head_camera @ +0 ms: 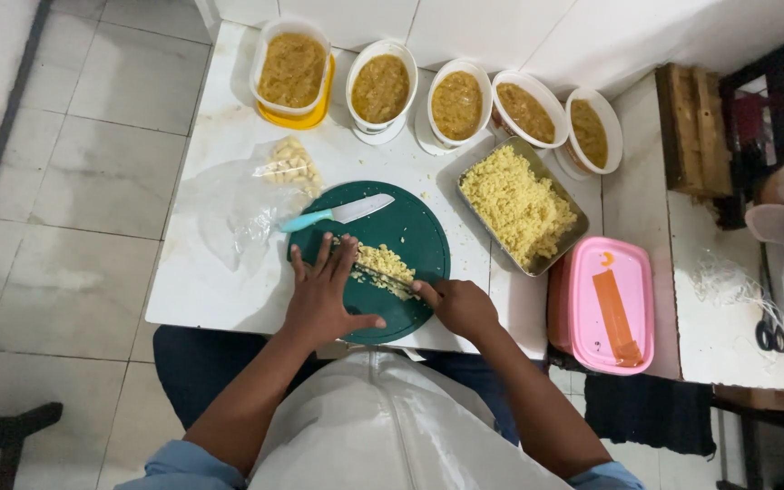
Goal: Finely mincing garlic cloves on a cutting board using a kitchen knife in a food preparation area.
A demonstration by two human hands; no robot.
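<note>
Right hand [461,307] clamps a knife handle, left hand [324,289] lies spread flat steadying chopped garlic [383,263] on the green board [415,227]; best keep fingertips clear.

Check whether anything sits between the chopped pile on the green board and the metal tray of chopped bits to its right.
Nothing visible does. The chopped pile lies on the green board, and only bare white table separates the board from the metal tray. The knife rests on the board's far side, off that line.
</note>
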